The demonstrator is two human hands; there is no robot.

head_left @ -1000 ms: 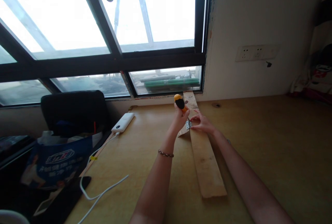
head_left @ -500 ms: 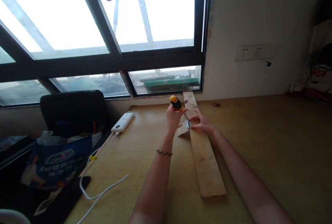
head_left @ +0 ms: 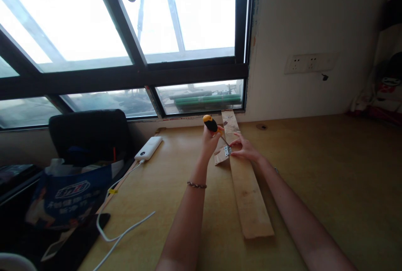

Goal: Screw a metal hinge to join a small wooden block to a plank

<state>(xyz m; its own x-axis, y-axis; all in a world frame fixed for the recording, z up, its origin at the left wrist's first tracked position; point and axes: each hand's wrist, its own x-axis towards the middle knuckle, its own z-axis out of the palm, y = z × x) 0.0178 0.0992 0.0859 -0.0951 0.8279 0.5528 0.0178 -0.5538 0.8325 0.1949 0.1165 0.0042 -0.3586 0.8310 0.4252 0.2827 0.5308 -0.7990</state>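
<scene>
My left hand is wrapped round a screwdriver with a yellow and black handle, its shaft slanting down to the right. The tip meets a small silver hinge with holes in it. My right hand pinches at the hinge from the right, thumb and forefinger at its edge; whether a screw is between them is too small to tell. The hinge lies where a long wooden board meets a short wooden piece to its left. The long board lies flat, its far end towards the window.
A white power bank with a white cable lies at the table's left side. Beyond that edge stand a black chair and a blue bag. The window and a wall socket are behind the table.
My left hand and the screwdriver handle have shifted slightly left, so the shaft leans a little more. My right hand, the hinge and the boards have stayed in place.
</scene>
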